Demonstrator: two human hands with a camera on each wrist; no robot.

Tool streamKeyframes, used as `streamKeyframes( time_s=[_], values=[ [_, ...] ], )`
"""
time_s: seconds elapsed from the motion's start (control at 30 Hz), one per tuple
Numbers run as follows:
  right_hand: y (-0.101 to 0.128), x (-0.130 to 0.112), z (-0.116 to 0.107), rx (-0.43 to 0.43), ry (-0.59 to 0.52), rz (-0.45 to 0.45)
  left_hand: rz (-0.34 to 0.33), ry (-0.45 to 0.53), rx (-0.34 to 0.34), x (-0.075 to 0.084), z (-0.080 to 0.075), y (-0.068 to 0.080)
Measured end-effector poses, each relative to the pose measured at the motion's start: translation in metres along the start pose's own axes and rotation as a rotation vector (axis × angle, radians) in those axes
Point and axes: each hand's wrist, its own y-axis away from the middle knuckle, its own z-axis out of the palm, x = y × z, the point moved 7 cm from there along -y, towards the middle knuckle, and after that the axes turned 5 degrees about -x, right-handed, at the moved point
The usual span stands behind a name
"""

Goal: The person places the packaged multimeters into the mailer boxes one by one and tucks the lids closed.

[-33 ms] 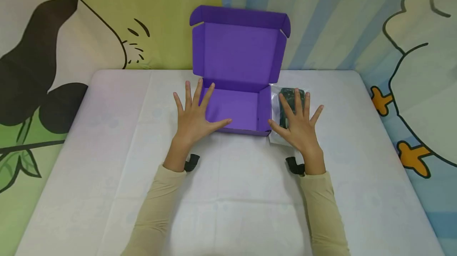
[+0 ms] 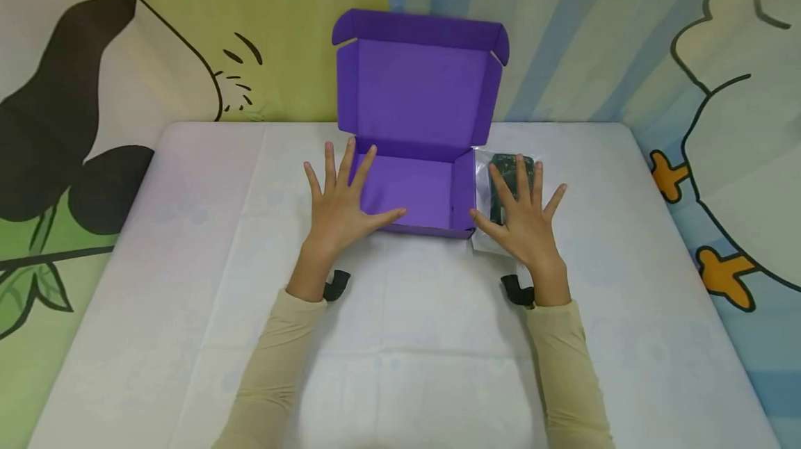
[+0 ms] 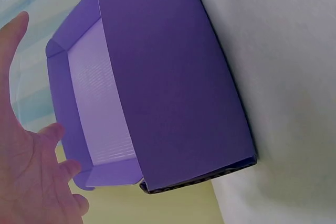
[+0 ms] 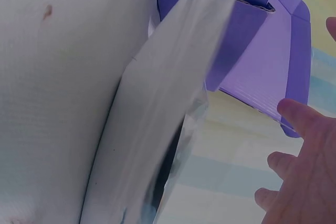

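Note:
A purple cardboard box [image 2: 463, 188] stands with its lid raised at the back; its inside looks bare. My left hand [image 2: 341, 213] hovers over the box's left side, fingers spread, holding nothing. Likewise spread, my right hand [image 2: 526, 223] is above a clear plastic packet [image 2: 491, 244] lying right of the box. Inside the packet is a dark green flat item [image 2: 503, 162], partly hidden by fingers. The left wrist view has the left palm [image 3: 31, 177] beside the box's front wall [image 3: 173, 77]. In the right wrist view, the right palm [image 4: 310, 177] is apart from the packet [image 4: 152, 103].
A white-covered table [image 2: 206, 240] lies beneath everything. Behind it hangs a cartoon-printed backdrop [image 2: 300, 32]. A black curved piece [image 2: 336, 286] sits at the left wrist, and another black piece [image 2: 517, 290] at the right.

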Motion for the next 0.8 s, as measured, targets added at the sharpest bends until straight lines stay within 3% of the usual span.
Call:
streamKeyframes(
  time_s=[0.27,0.5,0.67,0.8],
  values=[
    [-0.0033,-0.0017,-0.0002,-0.001,-0.005,-0.018,-0.009,0.026,-0.009,0.0006,-0.0006,0.0003],
    [-0.0019,-0.0004,0.0003,-0.010,-0.015,-0.008,0.010,0.053,0.042,0.0010,-0.0060,-0.0028],
    [-0.0001,0.0004,-0.0013,-0.007,-0.022,-0.004,-0.001,0.064,0.034,-0.0009,-0.0054,-0.0036],
    [-0.0001,0.0005,-0.0019,-0.003,-0.042,-0.001,-0.014,0.123,0.030,-0.0022,-0.0043,-0.0034]
  ],
)
